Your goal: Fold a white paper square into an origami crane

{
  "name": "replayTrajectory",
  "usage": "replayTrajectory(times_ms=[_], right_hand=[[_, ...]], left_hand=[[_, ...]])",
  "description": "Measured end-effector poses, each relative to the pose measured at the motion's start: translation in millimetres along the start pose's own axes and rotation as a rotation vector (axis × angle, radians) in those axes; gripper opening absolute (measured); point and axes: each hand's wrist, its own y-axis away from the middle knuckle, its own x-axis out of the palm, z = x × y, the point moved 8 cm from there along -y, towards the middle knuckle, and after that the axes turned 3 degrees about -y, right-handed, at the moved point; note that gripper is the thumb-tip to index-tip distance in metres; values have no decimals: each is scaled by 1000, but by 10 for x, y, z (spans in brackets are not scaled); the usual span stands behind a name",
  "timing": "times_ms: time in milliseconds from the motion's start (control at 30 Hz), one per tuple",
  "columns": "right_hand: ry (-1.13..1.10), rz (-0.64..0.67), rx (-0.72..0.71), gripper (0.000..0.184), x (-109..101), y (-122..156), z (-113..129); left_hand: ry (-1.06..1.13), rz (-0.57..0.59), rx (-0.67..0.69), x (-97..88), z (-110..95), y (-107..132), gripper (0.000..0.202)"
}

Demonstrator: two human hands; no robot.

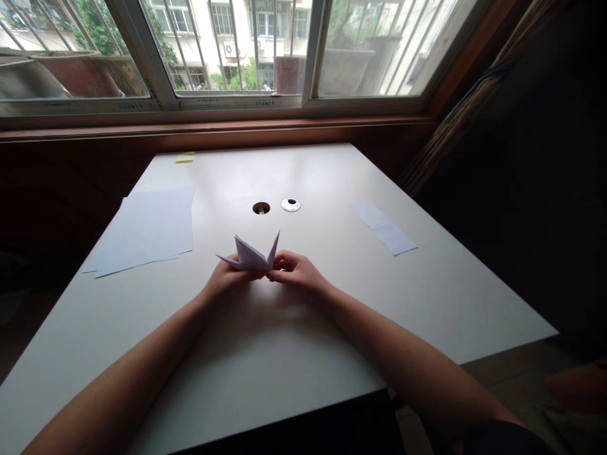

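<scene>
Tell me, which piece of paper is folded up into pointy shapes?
The small white folded paper pinched between the left hand and right hand; the stack of white sheets and the white paper strip lie flat.

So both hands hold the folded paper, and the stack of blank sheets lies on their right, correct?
No: the head view shows the stack of blank sheets on their left. The left hand and right hand do hold the folded paper.

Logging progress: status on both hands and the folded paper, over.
Left hand and right hand both grip the folded paper, over the white table. Two points of it stick up. Loose sheets left, paper strip right, both apart from the hands.
</scene>
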Motion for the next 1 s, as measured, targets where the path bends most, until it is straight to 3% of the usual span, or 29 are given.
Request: replayTrajectory(times_ms=[267,700,1000], right_hand=[[-87,-15,28,31,20,15,23],[-155,-129,67,34,-66,17,-35],[12,-92,82,34,-31,45,31]], left_hand=[[-12,9,4,35,-54,-4,19],[-1,-16,36,17,-29,-28,31],[-138,-6,22,28,-85,-3,33]])
